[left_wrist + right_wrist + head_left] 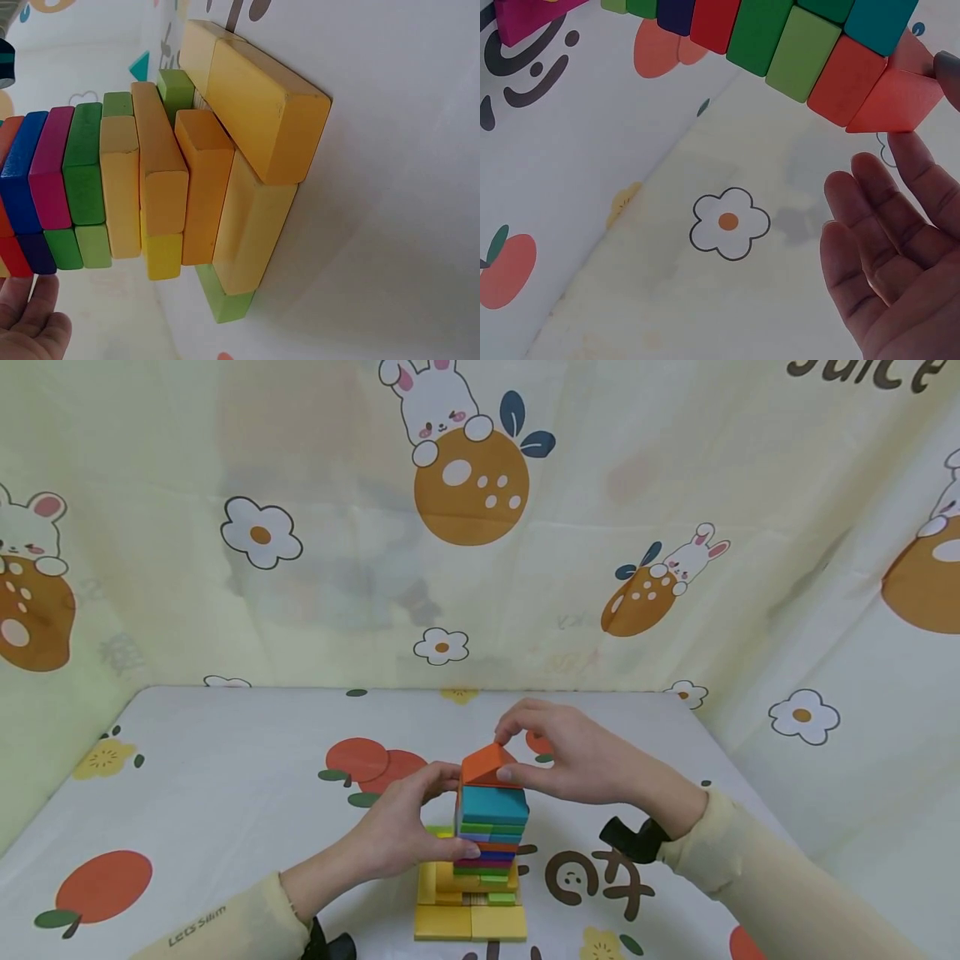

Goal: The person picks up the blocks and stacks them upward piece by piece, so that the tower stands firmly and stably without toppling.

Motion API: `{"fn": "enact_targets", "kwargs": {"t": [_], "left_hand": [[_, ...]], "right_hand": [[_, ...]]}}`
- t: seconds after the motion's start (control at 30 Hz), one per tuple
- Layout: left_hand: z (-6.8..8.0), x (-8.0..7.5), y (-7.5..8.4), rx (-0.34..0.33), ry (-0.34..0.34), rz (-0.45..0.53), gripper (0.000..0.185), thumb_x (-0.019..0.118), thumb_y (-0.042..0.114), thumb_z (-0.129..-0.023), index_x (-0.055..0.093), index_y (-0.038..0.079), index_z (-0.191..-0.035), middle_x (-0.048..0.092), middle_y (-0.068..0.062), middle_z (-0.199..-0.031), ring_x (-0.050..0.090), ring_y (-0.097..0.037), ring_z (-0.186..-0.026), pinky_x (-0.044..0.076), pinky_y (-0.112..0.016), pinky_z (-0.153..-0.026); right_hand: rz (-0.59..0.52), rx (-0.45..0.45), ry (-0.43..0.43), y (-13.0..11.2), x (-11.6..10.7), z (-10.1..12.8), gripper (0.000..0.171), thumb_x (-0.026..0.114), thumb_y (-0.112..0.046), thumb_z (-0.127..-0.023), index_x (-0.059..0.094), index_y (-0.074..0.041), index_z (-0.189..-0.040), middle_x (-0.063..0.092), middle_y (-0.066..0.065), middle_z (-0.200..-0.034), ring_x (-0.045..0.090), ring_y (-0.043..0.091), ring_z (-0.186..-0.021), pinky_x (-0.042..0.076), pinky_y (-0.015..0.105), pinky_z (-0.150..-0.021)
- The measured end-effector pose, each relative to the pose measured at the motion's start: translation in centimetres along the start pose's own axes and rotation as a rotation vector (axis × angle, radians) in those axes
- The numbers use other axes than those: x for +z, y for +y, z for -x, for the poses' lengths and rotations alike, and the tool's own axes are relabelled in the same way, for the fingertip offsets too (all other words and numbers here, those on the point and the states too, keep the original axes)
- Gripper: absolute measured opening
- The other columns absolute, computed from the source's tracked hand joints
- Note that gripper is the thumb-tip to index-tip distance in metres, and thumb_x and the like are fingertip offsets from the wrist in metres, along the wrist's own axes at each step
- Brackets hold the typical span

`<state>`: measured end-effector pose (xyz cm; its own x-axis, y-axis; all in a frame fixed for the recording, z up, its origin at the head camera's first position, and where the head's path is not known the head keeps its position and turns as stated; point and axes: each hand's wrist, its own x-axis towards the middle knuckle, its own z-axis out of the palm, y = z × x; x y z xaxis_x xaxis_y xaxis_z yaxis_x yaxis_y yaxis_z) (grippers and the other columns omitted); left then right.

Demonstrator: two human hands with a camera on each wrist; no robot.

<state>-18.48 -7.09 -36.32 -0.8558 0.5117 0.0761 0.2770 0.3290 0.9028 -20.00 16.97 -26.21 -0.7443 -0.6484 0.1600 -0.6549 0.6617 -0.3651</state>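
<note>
**A:** So, starting nearest: what sits at the front of the table (225,760)?

**B:** Flat yellow base blocks (470,923) on the printed cloth, and the block tower (489,839) rises from them in thin coloured layers. The left wrist view shows those layers stepped and not quite flush.

**A:** And the hands?

**B:** The left hand (397,831) is curled against the tower's left side, fingertips at the upper layers, steadying it. Just beyond, the right hand (581,760) pinches the orange roof block (487,766), forefinger on the ridge and thumb on its near face. From the right wrist view the other fingers hang loose and hold nothing.

**A:** Where exactly is that piece?

**B:** At the very top, resting on the teal block (492,804), seemingly a little off-centre to the left.

**A:** How would it handle?

**B:** Rigid painted wood, light I'd judge, with smooth sloped faces that could slip. Holding it across the ridge and a flat face looks safest. The stack itself is loose, so a sideways nudge might topple it.

**A:** Behind?

**B:** A rabbit-and-orange curtain (465,485).
</note>
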Motion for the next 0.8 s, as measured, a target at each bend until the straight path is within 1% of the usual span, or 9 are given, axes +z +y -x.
{"fn": "enact_targets", "kwargs": {"t": [0.13, 0.27, 0.43, 0.5, 0.6, 0.67, 0.8], "left_hand": [[0.0, 0.0, -0.1, 0.005, -0.001, 0.004, 0.07, 0.09, 0.027, -0.079, 0.055, 0.012, -0.137, 0.069, -0.004, -0.131, 0.053, -0.037, -0.138, 0.038, -0.065, -0.114], [0.0, 0.0, -0.1, 0.006, -0.001, 0.005, 0.07, 0.09, 0.028, -0.079, 0.055, 0.012, -0.137, 0.069, -0.004, -0.131, 0.053, -0.037, -0.138, 0.038, -0.065, -0.115], [0.1, 0.0, -0.1, 0.008, 0.002, -0.001, 0.071, 0.091, 0.027, -0.078, 0.055, 0.012, -0.137, 0.069, -0.004, -0.13, 0.054, -0.037, -0.137, 0.038, -0.064, -0.115], [0.1, 0.0, -0.1, 0.011, 0.005, -0.008, 0.071, 0.091, 0.027, -0.078, 0.055, 0.011, -0.137, 0.069, -0.004, -0.13, 0.054, -0.037, -0.137, 0.039, -0.064, -0.114], [0.1, 0.0, 0.0, 0.023, 0.011, -0.019, 0.072, 0.091, 0.027, -0.077, 0.055, 0.01, -0.137, 0.069, -0.004, -0.13, 0.055, -0.037, -0.136, 0.041, -0.064, -0.112], [0.1, 0.1, 0.1, 0.028, 0.013, -0.024, 0.072, 0.091, 0.027, -0.077, 0.055, 0.01, -0.137, 0.069, -0.005, -0.13, 0.055, -0.037, -0.136, 0.042, -0.064, -0.112], [0.1, 0.1, 0.1, 0.028, 0.01, -0.018, 0.072, 0.091, 0.027, -0.077, 0.055, 0.01, -0.137, 0.069, -0.004, -0.13, 0.055, -0.036, -0.136, 0.041, -0.063, -0.113]], "right_hand": [[-0.005, 0.003, -0.002, 0.0, 0.0, 0.0, 0.024, 0.076, -0.026, -0.092, 0.068, -0.015, -0.112, 0.067, -0.002, -0.116, 0.06, 0.015, -0.107, 0.057, 0.035, -0.09], [-0.006, 0.005, 0.001, 0.2, 0.1, 0.2, 0.029, 0.075, -0.029, -0.093, 0.067, -0.014, -0.117, 0.068, -0.001, -0.117, 0.062, 0.017, -0.108, 0.058, 0.039, -0.091], [0.002, 0.028, 0.056, 1.4, 0.0, 1.2, 0.036, 0.07, -0.029, -0.097, 0.064, -0.011, -0.128, 0.07, 0.002, -0.122, 0.065, 0.021, -0.111, 0.057, 0.043, -0.093], [0.003, 0.062, 0.089, 2.1, -0.1, 2.0, 0.037, 0.068, -0.028, -0.099, 0.063, -0.009, -0.131, 0.071, 0.002, -0.122, 0.066, 0.022, -0.112, 0.057, 0.042, -0.092], [0.004, 0.148, 0.129, 3.8, 0.1, 3.5, 0.038, 0.067, -0.025, -0.1, 0.062, -0.007, -0.133, 0.071, 0.003, -0.122, 0.066, 0.022, -0.11, 0.056, 0.041, -0.09], [0.014, 0.221, 0.151, 5.2, 0.3, 4.8, 0.04, 0.067, -0.025, -0.1, 0.061, -0.005, -0.134, 0.071, 0.006, -0.123, 0.066, 0.024, -0.111, 0.056, 0.042, -0.09], [0.034, 0.348, 0.18, 8.8, 1.1, 7.9, 0.041, 0.067, -0.024, -0.1, 0.061, -0.001, -0.133, 0.071, 0.012, -0.121, 0.066, 0.029, -0.109, 0.057, 0.047, -0.088]]}}
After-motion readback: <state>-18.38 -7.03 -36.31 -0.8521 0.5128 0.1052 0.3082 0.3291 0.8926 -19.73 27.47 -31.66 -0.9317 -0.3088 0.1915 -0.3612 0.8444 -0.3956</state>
